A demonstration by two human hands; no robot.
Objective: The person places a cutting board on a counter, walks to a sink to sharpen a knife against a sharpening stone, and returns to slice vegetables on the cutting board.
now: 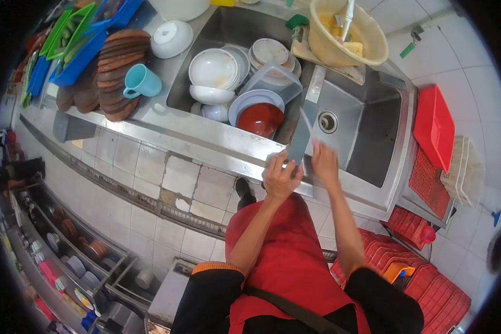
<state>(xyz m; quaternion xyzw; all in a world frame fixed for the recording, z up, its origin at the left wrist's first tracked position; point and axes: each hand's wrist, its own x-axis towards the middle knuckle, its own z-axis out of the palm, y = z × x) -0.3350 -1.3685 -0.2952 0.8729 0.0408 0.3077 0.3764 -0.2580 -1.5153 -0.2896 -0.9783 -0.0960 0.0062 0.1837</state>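
At the front edge of the sink, my left hand (282, 176) has its fingers curled on the lower end of a long, flat grey slab (299, 140), which lies along the divider between the basins. My right hand (324, 162) is closed just to the right, slightly blurred. From it a thin, curved pale strip (306, 119), blade-like and smeared, runs up beside the slab; its exact kind I cannot make out. Left of the slab, the basin holds a red-brown bowl (260, 119), a clear plastic container (273, 86) and stacked white bowls (212, 68).
The right basin (367, 122) has a drain. A cream tub (348, 33) sits behind it. A turquoise mug (142, 81) and brown plates (117, 61) stand at left. Red baskets (423, 267) are stacked at lower right, a red tray (433, 125) above them. Shelves (67, 245) line the left.
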